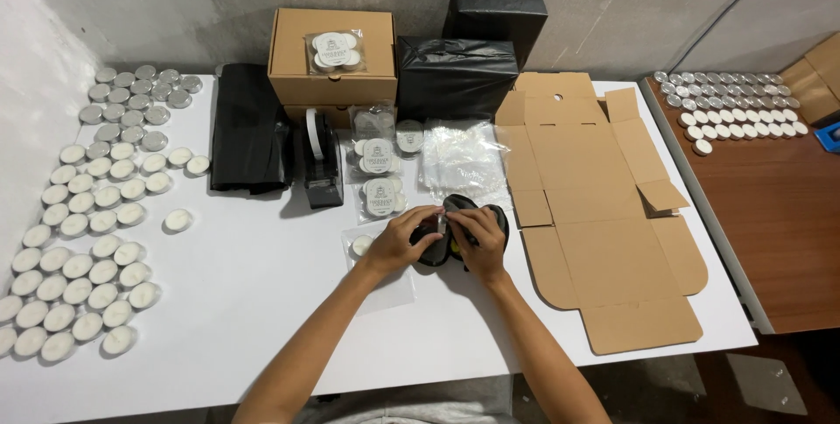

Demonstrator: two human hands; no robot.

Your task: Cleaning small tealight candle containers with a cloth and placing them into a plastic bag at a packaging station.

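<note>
My left hand and my right hand meet over the middle of the white table. Both grip a small dark pouch-like object, with a small pale piece pinched between the fingertips. Beneath my left hand lies a clear plastic bag with one white tealight on it. Packed bags of tealights lie just beyond my hands.
Several loose white tealights cover the table's left side. A black tape dispenser, folded black plastic, a brown box, black wrapped packages, clear bags and a flat unfolded carton lie around. A wooden table on the right holds more tealights.
</note>
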